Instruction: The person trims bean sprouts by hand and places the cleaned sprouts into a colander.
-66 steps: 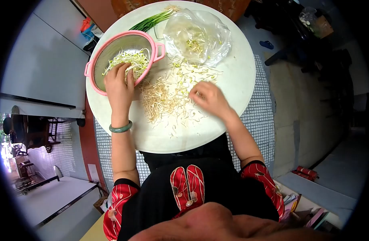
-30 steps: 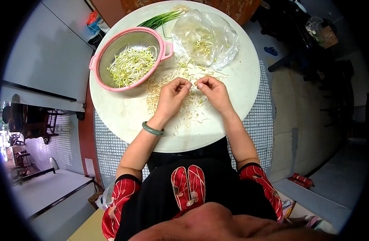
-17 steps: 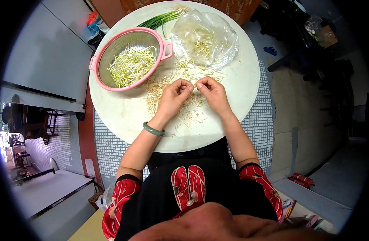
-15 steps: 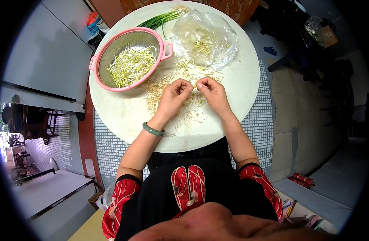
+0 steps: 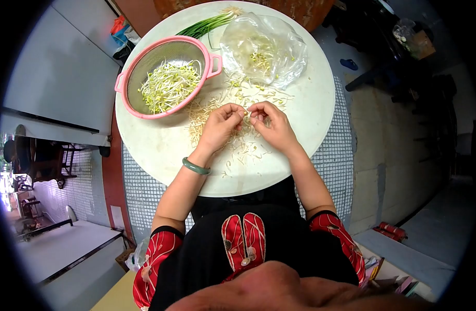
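My left hand (image 5: 222,124), below a wrist with a green bangle (image 5: 196,166), pinches a bean sprout (image 5: 245,112) between thumb and forefinger. Fingertips of my right hand (image 5: 273,124) close on the same small sprout from the other side, close to the left fingertips. Beneath both hands lie scattered sprout roots (image 5: 199,122) and loose bits on the round white table (image 5: 160,150). A pink-rimmed colander (image 5: 125,98) at the upper left holds a heap of bean sprouts (image 5: 170,85). Behind my hands rests a clear plastic bag (image 5: 289,52) with more sprouts inside.
A bunch of green scallions (image 5: 207,25) lies at the table's far edge, behind the colander. A blue slipper (image 5: 349,64) is on the floor to the right. Dark furniture stands at the far right, and a white surface (image 5: 77,249) at the lower left.
Both hands have shifted slightly to the left, the fingertips still close together. My right fingers have changed their pose around the sprout. The colander and bag stay in place.
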### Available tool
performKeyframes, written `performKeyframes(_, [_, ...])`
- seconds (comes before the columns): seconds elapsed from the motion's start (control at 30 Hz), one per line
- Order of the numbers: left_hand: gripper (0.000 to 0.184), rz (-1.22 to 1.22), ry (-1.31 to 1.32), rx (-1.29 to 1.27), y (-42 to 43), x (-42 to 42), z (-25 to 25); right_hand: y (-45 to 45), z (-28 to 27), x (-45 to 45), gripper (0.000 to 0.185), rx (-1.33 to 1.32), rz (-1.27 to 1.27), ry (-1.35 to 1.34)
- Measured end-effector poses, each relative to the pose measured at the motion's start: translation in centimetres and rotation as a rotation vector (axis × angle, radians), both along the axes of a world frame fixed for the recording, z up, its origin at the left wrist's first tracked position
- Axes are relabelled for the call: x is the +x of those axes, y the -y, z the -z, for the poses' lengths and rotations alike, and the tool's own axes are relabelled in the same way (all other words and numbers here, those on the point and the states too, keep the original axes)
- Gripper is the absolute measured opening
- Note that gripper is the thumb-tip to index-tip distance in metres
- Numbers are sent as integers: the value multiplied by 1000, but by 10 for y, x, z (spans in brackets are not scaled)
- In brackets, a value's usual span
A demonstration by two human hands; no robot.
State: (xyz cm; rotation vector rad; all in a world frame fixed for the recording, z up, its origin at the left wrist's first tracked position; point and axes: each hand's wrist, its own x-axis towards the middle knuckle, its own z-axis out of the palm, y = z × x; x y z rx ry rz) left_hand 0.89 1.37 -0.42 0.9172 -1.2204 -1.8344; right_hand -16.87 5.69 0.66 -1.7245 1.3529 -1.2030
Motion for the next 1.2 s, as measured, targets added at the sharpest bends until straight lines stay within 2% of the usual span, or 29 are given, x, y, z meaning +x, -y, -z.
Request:
performKeyframes(0.17, [12,-4,14,-38,-3,-1,-1,4,2,1,14,-227,25,-117])
performKeyframes(0.37, [13,-3,47,-54,-4,2,1,2,-2,-2,13,-140,42,-56])
performKeyframes(0.47, [14,-19,65,-73,-4,2,2,4,1,0,12,-212,72,-30])
performKeyframes(0.57, [13,-34,70,-70,-4,3,3,0,2,-5,13,-110,67,-82])
performKeyframes(0.67, [14,-45,57,-79,-3,3,6,1,-9,1,13,-85,34,-22])
performKeyframes(0.77, [15,-21,110,-99,-5,3,1,5,-4,-1,12,-202,8,-189])
performKeyframes(0.97, [14,-42,118,-102,-6,5,4,5,-3,-2,11,-124,8,-101])
performKeyframes(1.2, [12,-94,313,-390,-12,4,6,5,-3,1,12,-142,3,-107])
